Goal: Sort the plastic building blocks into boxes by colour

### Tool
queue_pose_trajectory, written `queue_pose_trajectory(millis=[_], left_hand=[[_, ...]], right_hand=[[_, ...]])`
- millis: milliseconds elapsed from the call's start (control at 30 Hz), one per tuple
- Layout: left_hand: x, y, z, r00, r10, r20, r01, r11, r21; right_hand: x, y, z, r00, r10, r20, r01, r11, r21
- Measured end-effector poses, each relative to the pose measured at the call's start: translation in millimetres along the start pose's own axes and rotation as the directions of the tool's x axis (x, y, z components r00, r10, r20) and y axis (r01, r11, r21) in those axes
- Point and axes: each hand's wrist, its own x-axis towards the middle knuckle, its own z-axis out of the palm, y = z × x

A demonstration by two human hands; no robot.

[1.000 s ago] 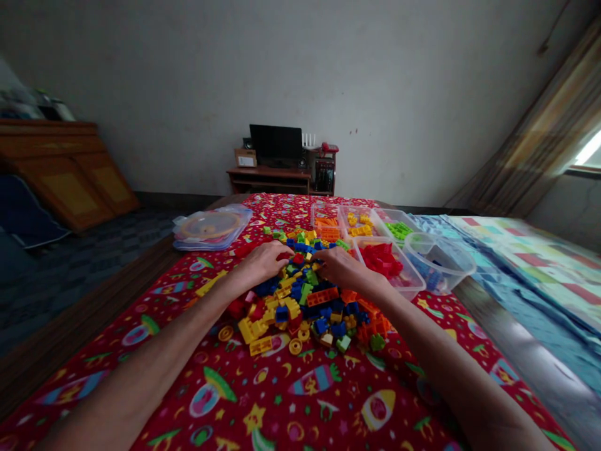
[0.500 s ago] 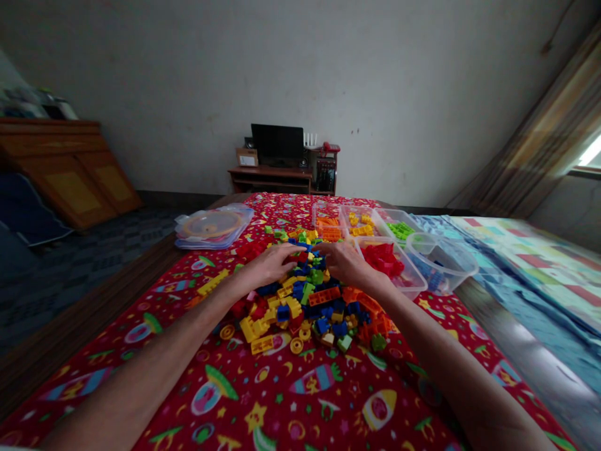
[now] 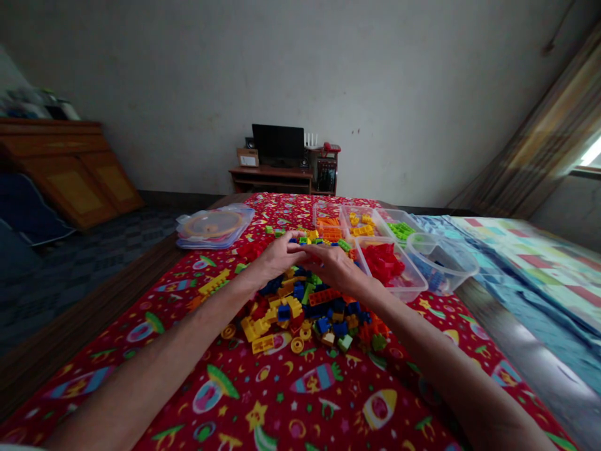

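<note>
Over the heap of mixed toy building bricks (image 3: 286, 307), my two hands meet with their fingertips overlapping. My left hand (image 3: 278, 257) comes in from the left, its fingers stretched out and apart. From the other side, my right hand (image 3: 337, 268) reaches across with its fingers bent and close together. Whatever lies between the right fingertips is hidden. Yellow, blue, orange, red and green bricks lie loose below both hands, and two yellow wheel pieces (image 3: 297, 345) lie at the near edge.
Clear plastic boxes stand right of the heap: one with red bricks (image 3: 382, 262), others with yellow bricks (image 3: 362, 230), green bricks (image 3: 400, 231) and orange bricks (image 3: 329, 230). A round-edged tub (image 3: 451, 266) holds blue pieces. Stacked lids (image 3: 213, 228) lie left on the red patterned cloth (image 3: 188, 376).
My hands have come together over the heap, the right moving left and the left rising slightly. Their fingertips were apart before and now overlap.
</note>
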Motion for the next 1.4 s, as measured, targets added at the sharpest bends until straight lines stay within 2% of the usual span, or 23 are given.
queue_pose_trajectory(millis=[67,133,200,233,300,400,500,600,667,767,867,967,1100,1200,1300,1400], left_hand=[[0,-1,4,1.000,0.000,-0.010,-0.001,0.999,-0.040],[1,-2,4,1.000,0.028,-0.010,-0.028,0.999,-0.030],[2,-1,-3,0.997,0.072,-0.022,-0.071,0.996,0.055],[2,0,-9,0.994,0.102,-0.040,-0.095,0.984,0.148],[3,2,-25,0.981,0.171,-0.090,-0.120,0.904,0.410],[4,0,-56,0.956,0.243,-0.165,-0.051,0.690,0.722],[6,-15,-81,0.962,0.183,-0.201,0.067,0.558,0.827],[9,-37,-94,0.980,0.071,-0.188,0.128,0.499,0.857],[9,-49,-96,0.985,-0.002,-0.174,0.151,0.503,0.851],[9,-59,-96,0.982,-0.064,-0.177,0.184,0.524,0.831],[10,-59,-94,0.982,-0.075,-0.176,0.188,0.532,0.825],[11,-56,-91,0.987,-0.084,-0.137,0.160,0.603,0.781],[9,-46,-81,0.987,-0.111,-0.119,0.162,0.759,0.630],[4,-33,-69,0.990,-0.125,-0.066,0.142,0.853,0.503],[0,-15,-55,0.992,-0.124,0.008,0.109,0.898,0.426],[0,-1,-40,0.997,-0.028,0.077,-0.010,0.893,0.450]], right_hand=[[0,0,2,1.000,0.004,-0.019,-0.004,1.000,-0.006],[0,1,1,0.998,0.065,-0.008,-0.065,0.996,-0.054],[1,3,-5,0.988,0.157,0.000,-0.155,0.978,-0.138],[1,4,-10,0.980,0.198,-0.002,-0.195,0.964,-0.179],[1,7,-24,0.967,0.255,-0.014,-0.251,0.941,-0.226],[-3,20,-50,0.952,0.293,-0.088,-0.306,0.910,-0.280],[-13,39,-77,0.912,0.373,-0.171,-0.411,0.830,-0.378],[-23,56,-95,0.860,0.487,-0.153,-0.500,0.744,-0.444],[-26,59,-100,0.861,0.484,-0.156,-0.496,0.734,-0.464],[-23,49,-95,0.902,0.402,-0.158,-0.427,0.778,-0.461],[-14,29,-77,0.934,0.356,-0.029,-0.336,0.848,-0.409],[-9,13,-53,0.948,0.295,0.119,-0.240,0.909,-0.340],[-12,8,-25,0.965,0.171,0.200,-0.118,0.960,-0.253],[-17,10,-15,0.965,0.144,0.217,-0.094,0.969,-0.226],[-17,11,-15,0.966,0.139,0.217,-0.087,0.969,-0.230],[-14,7,-22,0.960,0.176,0.220,-0.113,0.955,-0.273]])
